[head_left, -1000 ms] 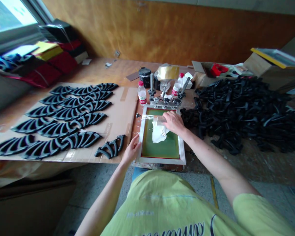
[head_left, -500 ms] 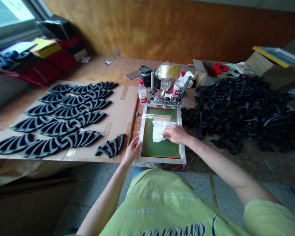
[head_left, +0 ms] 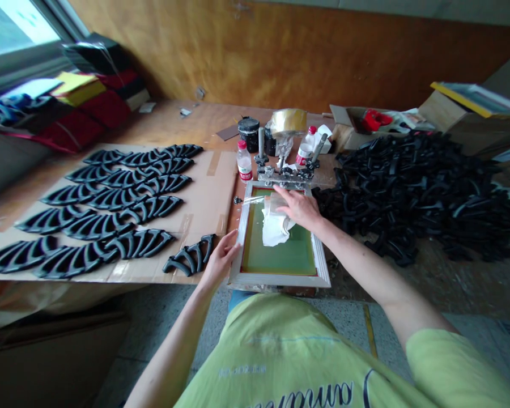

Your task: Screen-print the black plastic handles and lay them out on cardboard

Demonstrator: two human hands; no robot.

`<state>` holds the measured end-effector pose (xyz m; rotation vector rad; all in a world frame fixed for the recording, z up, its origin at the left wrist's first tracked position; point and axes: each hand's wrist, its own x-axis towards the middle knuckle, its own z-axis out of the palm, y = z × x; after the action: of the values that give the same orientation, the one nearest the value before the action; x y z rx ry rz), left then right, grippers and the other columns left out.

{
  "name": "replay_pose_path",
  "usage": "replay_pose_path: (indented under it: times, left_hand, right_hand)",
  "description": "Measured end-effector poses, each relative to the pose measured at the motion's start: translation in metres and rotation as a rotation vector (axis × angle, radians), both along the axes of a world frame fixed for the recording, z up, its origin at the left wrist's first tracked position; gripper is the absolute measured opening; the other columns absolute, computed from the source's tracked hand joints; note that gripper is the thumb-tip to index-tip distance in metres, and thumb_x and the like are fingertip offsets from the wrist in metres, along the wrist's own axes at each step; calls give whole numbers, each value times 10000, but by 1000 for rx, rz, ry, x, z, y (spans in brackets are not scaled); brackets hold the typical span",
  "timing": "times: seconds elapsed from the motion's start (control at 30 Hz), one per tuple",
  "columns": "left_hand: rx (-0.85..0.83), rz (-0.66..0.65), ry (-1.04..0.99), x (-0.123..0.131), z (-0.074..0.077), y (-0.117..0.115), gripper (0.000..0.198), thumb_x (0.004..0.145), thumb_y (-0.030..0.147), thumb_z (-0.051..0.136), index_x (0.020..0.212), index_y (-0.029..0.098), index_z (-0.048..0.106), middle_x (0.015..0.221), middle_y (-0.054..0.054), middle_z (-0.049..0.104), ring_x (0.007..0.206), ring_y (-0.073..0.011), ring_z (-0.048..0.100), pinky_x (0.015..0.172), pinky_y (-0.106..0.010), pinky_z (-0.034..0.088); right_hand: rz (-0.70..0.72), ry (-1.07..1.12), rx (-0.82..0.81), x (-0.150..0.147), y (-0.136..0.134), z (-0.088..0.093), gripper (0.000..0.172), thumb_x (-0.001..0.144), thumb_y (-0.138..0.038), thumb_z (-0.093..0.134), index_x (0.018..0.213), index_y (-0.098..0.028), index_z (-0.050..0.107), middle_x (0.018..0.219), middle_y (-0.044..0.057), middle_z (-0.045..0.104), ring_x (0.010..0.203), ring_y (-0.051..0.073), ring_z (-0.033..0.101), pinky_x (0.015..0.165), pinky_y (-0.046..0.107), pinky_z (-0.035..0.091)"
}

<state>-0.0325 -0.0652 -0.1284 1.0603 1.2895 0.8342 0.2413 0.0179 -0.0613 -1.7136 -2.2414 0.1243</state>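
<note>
A silver-framed printing screen [head_left: 278,279] with green mesh lies in front of me, hinged to a metal clamp [head_left: 285,173] at its far end. My right hand [head_left: 298,207] presses a crumpled white cloth [head_left: 275,228] onto the far part of the mesh, fingers closed over it. My left hand [head_left: 219,261] grips the screen's left frame edge near the front corner. A pair of black curved plastic parts [head_left: 190,255] lies just left of that hand.
Rows of black curved parts [head_left: 110,204] lie on cardboard [head_left: 206,201] at the left. A big heap of the same parts [head_left: 420,187] fills the right. Bottles [head_left: 243,160], a black ink tub [head_left: 249,132] and a tape roll [head_left: 289,121] stand behind the clamp. Boxes [head_left: 463,116] sit far right.
My right hand drew the cloth toward me across the mesh, then pushed it back to the far end. The screen's near edge now looks slightly raised. My left hand stays on the frame.
</note>
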Motion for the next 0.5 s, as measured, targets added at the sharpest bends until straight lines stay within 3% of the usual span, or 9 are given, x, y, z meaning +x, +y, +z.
replay_pose_path:
  times: [0.13,0.2,0.27,0.37,0.5]
  left_hand:
    - [78,56,-75,3,52,17,622,822,631,605,1244,176,643,751,-17,679,552,-124,591,473,-217,420]
    - [216,100,-105,9,74,34,578,864,659,525,1103,160,692,761,-31,673,581,-125,600,479,-215,423]
    - [350,129,-159,18,93,54,570,887,665,480,1055,160,684,819,-53,689,681,-146,644,531,-220,470]
    - [444,116,-228,32,118,84,538,905,664,442,1040,186,649,888,-71,706,790,-167,671,599,-241,523]
    - [443,106,-268,48,134,107,499,914,672,409,1079,240,598,912,-58,711,823,-169,681,626,-255,540]
  right_hand:
    - [-202,168,176,55,19,18,427,944,-484,528,1255,-211,638,958,65,729,831,210,663,784,317,485]
    - [-317,254,191,89,17,10,387,962,-465,470,1093,-179,696,881,67,727,805,211,657,765,313,480]
    - [-400,295,105,110,6,-10,355,949,-440,476,974,-173,708,840,65,724,789,213,650,740,308,477]
    - [-430,317,-112,104,-20,-52,308,934,-436,514,922,-189,699,851,56,725,784,200,645,719,291,469]
    - [-281,264,-219,53,-55,-96,307,917,-481,579,951,-192,677,974,68,709,885,185,641,792,272,462]
